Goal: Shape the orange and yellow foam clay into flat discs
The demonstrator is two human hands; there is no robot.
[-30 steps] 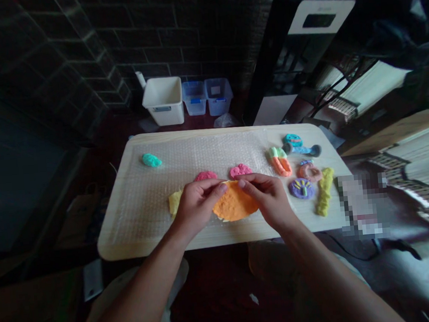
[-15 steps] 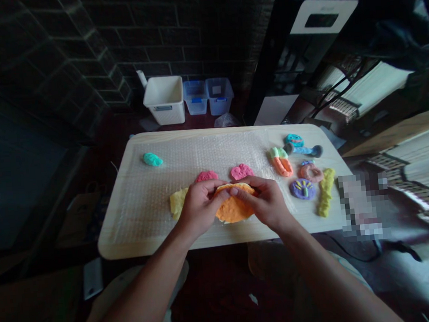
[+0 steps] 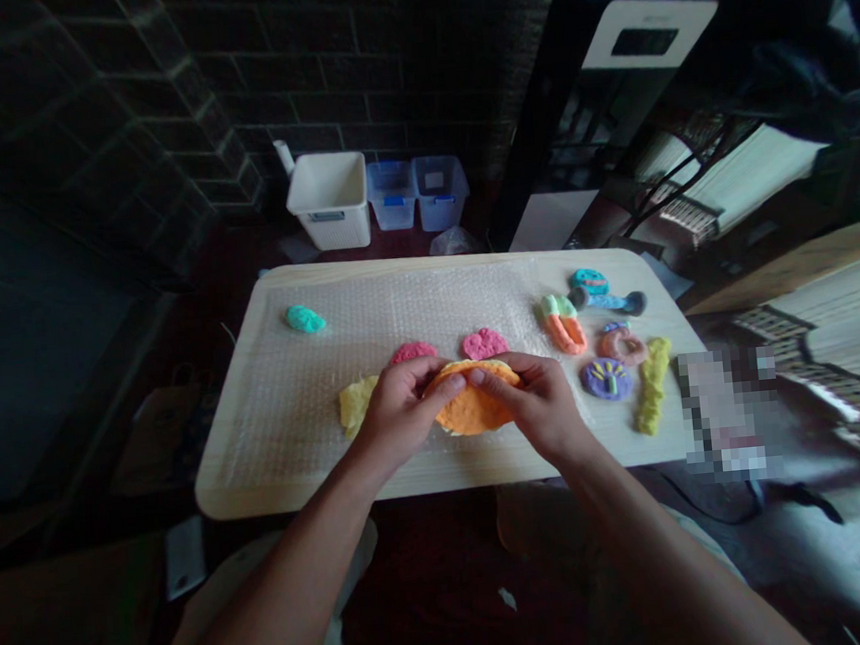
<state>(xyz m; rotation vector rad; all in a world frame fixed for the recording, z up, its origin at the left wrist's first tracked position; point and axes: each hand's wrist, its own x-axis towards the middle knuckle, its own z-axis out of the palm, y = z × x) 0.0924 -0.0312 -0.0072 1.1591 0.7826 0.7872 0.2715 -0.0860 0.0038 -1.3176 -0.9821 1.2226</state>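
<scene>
Between my two hands is a flattened piece of orange modelling clay (image 3: 477, 409) with a pale yellow layer showing along its edge. My left hand (image 3: 405, 402) grips its left side, thumb on the orange face and fingers behind. My right hand (image 3: 536, 394) pinches the right side the same way, the two thumbs close together. Just beyond the hands lie a pink clay lump (image 3: 412, 351) and a second pink clay piece (image 3: 484, 343). A pale yellow clay sheet (image 3: 356, 406) rests beside my left hand, partly covered by it.
Bubble wrap (image 3: 272, 407) covers much of the table (image 3: 414, 482). A teal clay lump (image 3: 304, 319) lies far left. On the right are an orange-and-green clay piece (image 3: 566, 327), a purple disc (image 3: 607, 378), a yellow-green strip (image 3: 653, 385) and a blue-grey dumbbell shape (image 3: 609, 301). Bins (image 3: 339, 232) stand behind.
My thumbs have moved inward across the orange clay, and its upper edge now bends toward me, showing the pale yellow layer. The other clay pieces have stayed in place.
</scene>
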